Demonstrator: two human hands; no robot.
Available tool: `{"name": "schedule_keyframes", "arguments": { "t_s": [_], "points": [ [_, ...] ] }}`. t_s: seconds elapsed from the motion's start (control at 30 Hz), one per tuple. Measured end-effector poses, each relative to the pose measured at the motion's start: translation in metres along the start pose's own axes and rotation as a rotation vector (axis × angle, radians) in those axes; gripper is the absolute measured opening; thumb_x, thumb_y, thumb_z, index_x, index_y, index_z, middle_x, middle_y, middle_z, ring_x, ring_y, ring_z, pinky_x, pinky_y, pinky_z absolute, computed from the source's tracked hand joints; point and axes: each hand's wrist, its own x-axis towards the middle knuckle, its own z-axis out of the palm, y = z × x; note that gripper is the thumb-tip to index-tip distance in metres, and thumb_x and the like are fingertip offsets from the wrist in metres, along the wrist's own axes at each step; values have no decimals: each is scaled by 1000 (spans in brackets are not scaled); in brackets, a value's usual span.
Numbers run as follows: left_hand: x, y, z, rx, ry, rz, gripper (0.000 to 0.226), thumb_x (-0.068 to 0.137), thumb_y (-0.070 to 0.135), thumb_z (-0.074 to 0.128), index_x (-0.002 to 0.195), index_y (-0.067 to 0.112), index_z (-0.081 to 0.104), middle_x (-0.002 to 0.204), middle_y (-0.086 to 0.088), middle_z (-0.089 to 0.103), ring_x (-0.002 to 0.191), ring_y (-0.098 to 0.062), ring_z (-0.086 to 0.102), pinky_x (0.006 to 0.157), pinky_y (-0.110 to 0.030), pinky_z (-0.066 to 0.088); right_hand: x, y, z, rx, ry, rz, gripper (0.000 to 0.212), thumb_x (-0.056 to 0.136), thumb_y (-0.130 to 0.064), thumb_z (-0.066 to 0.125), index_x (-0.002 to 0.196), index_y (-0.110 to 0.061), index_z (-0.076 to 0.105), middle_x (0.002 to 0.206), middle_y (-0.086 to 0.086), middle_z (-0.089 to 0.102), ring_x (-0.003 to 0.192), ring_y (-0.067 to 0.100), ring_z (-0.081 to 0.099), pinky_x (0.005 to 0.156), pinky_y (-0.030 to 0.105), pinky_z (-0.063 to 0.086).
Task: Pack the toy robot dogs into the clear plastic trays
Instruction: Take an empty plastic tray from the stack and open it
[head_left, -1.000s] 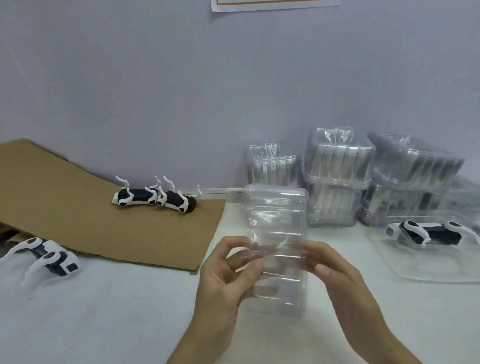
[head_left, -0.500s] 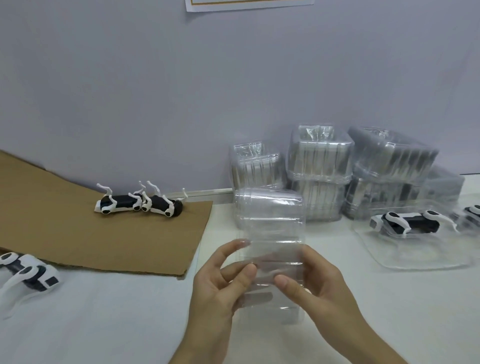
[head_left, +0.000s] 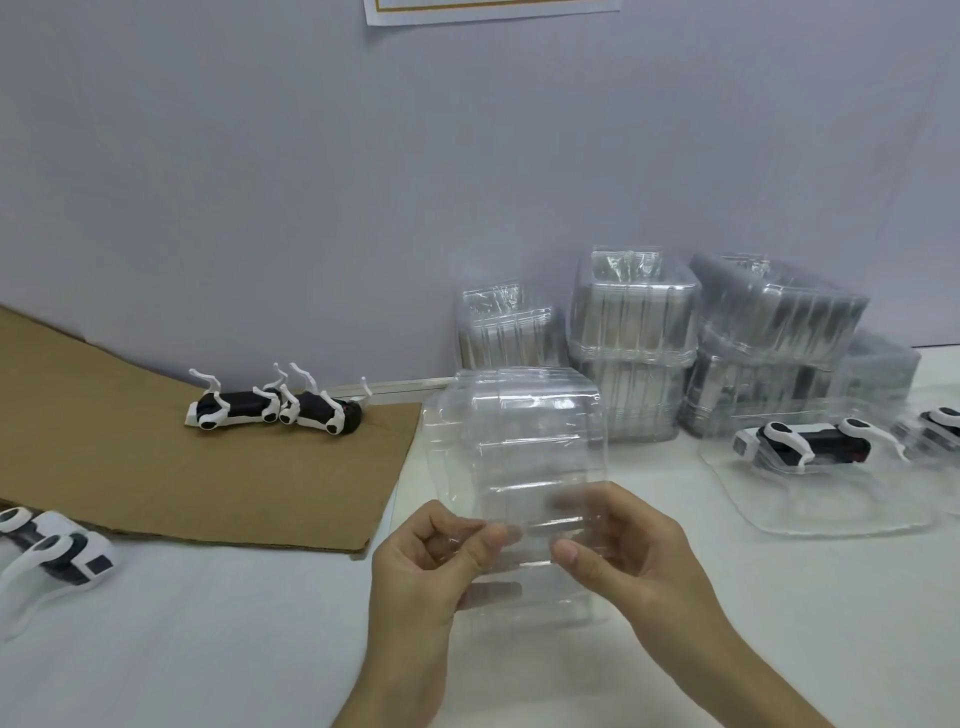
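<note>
A single wide-angle view from the person's head, facing forward and slightly down across the white table (head_left: 208, 649) toward the grey wall (head_left: 467, 182); the left hand (head_left: 421, 566) and right hand (head_left: 628, 561) sit close at bottom centre; stacked trays (head_left: 634, 332) stand farther back against the wall.

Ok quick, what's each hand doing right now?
Left hand: pinching the clear plastic tray.
Right hand: gripping the same tray.
</note>
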Motion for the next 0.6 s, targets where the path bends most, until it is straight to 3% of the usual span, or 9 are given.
{"name": "schedule_keyframes", "arguments": {
  "t_s": [0.1,0.27,0.33,0.43,0.6],
  "points": [
    [2,0,-2,-18,5,14,11,65,29,78,65,22,71,92,-22,76,79,-38,75,55,-33,58,1,-3,-3,20,7,-8,25,82,-16,81,98,-34,73,96,-2,77,81,12,70,73,19,52],
    [4,0,-4,-46,28,23,4,78,25,70,76,23,73,98,-22,75,82,-36,75,58,-32,59,3,-3,-9,56,59,3,24,85,-2,73,99,-21,71,94,4,78,79,18,74,69,18,53],
    [5,2,-6,-44,7,9,4,79,25,74,82,22,76,100,-22,75,85,-36,75,60,-32,59,2,-3,-8,42,49,2,25,86,-5,72,100,-26,71,96,4,78,82,19,74,72,21,55],
    [5,1,-7,-15,-53,-4,22,78,31,77,96,20,79,101,-19,76,91,-35,75,65,-32,60,2,-4,-7,1,25,0,27,88,-10,75,98,-34,70,99,0,77,84,16,73,77,24,55],
    [2,-5,-4,26,-66,24,12,77,22,72,85,15,78,93,-23,75,86,-39,75,63,-35,61,1,-3,-5,-64,-60,-5,22,82,-25,72,98,-39,68,99,-4,75,86,15,69,76,19,51]
  ]
}}
